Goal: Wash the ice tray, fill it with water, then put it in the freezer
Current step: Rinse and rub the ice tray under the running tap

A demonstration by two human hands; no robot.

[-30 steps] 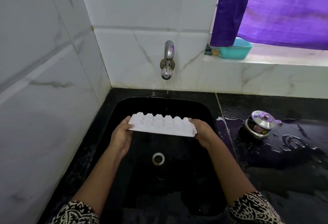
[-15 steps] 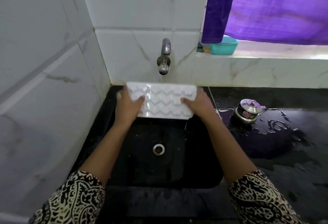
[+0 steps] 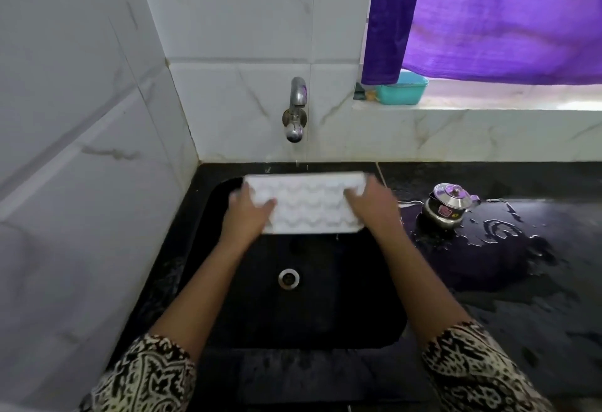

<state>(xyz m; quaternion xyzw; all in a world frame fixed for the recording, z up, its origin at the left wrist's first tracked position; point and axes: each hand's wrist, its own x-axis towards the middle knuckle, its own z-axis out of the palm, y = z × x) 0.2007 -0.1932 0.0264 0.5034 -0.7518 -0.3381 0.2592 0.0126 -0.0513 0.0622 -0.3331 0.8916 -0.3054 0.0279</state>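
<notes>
A white plastic ice tray [image 3: 309,204] is held over the back of the black sink [image 3: 325,307], its cups facing me. My left hand [image 3: 249,216] grips its left end, thumb on top. My right hand [image 3: 371,208] grips its right end the same way. The tray is just below the steel tap [image 3: 295,111] on the tiled wall. A few drops fall from the tap's spout; no steady stream shows.
The drain [image 3: 288,278] lies in the sink's middle. A small steel lidded pot [image 3: 448,206] stands on the wet black counter to the right. A teal tub [image 3: 402,88] sits on the window ledge under a purple curtain [image 3: 488,17]. White tiled walls close the left and back.
The tray was turned from underside-up to cups facing me and was raised toward the tap. Since half a second ago it has barely moved.
</notes>
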